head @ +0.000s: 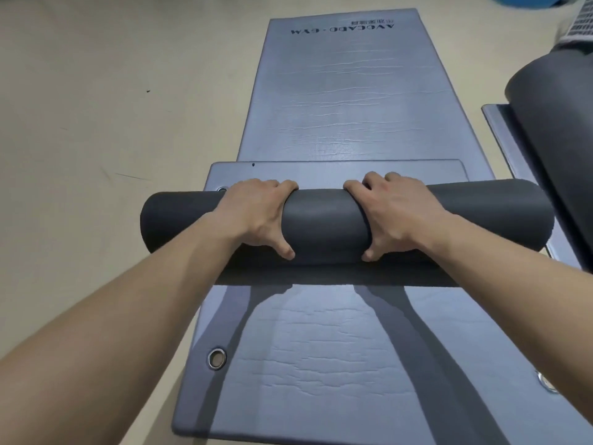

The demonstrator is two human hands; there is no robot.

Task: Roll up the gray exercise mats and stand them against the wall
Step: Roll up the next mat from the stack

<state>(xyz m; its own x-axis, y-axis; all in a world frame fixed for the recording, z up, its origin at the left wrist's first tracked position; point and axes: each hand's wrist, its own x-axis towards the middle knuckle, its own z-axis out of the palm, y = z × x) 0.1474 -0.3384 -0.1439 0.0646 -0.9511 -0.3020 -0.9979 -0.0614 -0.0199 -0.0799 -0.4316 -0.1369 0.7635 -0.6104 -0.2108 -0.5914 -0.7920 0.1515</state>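
Observation:
A dark gray rolled mat (pixel 324 220) lies crosswise in the middle of the view, lifted a little above a flat gray mat (pixel 321 348) with metal eyelets. My left hand (pixel 260 216) grips the roll left of its middle, fingers curled over the top and thumb underneath. My right hand (pixel 394 213) grips it right of the middle in the same way. Beyond the roll a second flat gray mat (pixel 340 97) with printed lettering stretches away along the floor.
Another dark rolled mat (pixel 552 117) lies at the right edge on top of a further flat mat (pixel 500 123). A beige floor (pixel 112 107) spreads to the left. A blue object (pixel 526 0) and a pale patterned thing (pixel 577 24) sit at the top right.

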